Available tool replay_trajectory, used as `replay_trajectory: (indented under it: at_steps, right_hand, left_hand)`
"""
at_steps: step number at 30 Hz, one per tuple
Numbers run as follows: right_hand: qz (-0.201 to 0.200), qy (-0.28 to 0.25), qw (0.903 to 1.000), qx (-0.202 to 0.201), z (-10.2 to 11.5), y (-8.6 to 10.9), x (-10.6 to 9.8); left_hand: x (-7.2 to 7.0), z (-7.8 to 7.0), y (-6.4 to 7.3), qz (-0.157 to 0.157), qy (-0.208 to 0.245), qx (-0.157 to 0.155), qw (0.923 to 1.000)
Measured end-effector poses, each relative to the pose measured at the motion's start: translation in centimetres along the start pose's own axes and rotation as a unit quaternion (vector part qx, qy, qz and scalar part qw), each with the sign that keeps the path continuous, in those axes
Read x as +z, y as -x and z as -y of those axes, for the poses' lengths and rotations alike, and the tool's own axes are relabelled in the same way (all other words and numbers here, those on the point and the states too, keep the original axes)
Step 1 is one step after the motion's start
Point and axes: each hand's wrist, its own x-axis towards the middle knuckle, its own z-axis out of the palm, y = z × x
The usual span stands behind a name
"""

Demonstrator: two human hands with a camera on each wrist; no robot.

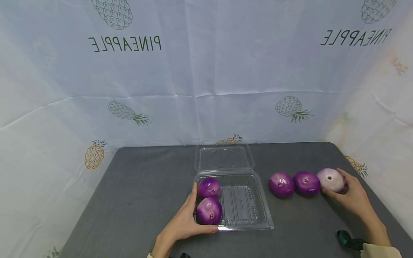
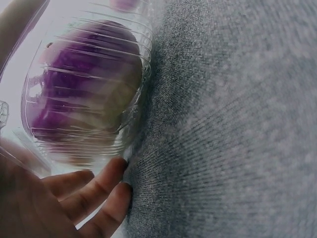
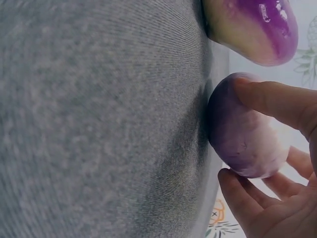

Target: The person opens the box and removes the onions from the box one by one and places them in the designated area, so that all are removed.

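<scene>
Pale purple vegetable (image 1: 330, 180) sits at the right of the grey table (image 1: 300, 229), pinched by the right hand (image 1: 353, 195), thumb opposite half-curled fingers; an even, gentle squeeze (its skin looks slick) should serve, the left hand (image 1: 186, 219), spread wide, bracing the clear container (image 1: 240, 208).

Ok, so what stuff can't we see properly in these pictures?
Pale fruit, head view: part of its right side is hidden by the right hand.
Second boxed fruit, left wrist view: the top edge cuts most of it off.
Purple fruit, right wrist view: the top edge cuts it too.
Orange mark far right, head view: too blurry to make out.
</scene>
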Motion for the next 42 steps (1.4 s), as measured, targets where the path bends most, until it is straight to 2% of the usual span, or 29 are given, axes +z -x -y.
replay_trajectory:
  at_steps: [6,14,23,30,42]
  right_hand:
    - [0.011,0.011,0.9998,0.013,0.0,0.2,-0.3]
    - [0.006,-0.009,0.9999,-0.005,0.0,0.3,-0.4]
    - [0.032,0.028,0.9975,0.056,1.1,0.4,-0.8]
    - [0.008,0.029,0.9972,0.069,2.2,0.5,-1.2]
    - [-0.045,-0.018,0.9986,0.020,4.9,0.3,-1.5]
  left_hand:
    - [0.1,0.1,0.0,-0.002,0.002,0.003,1.0000]
    - [0.1,0.0,0.1,-0.001,0.001,0.002,1.0000]
    - [0.0,-0.2,0.2,0.002,0.001,-0.002,1.0000]
    - [0.0,-0.2,0.1,0.002,0.000,-0.002,1.0000]
    - [0.0,-0.1,0.0,0.002,0.001,-0.002,1.0000]
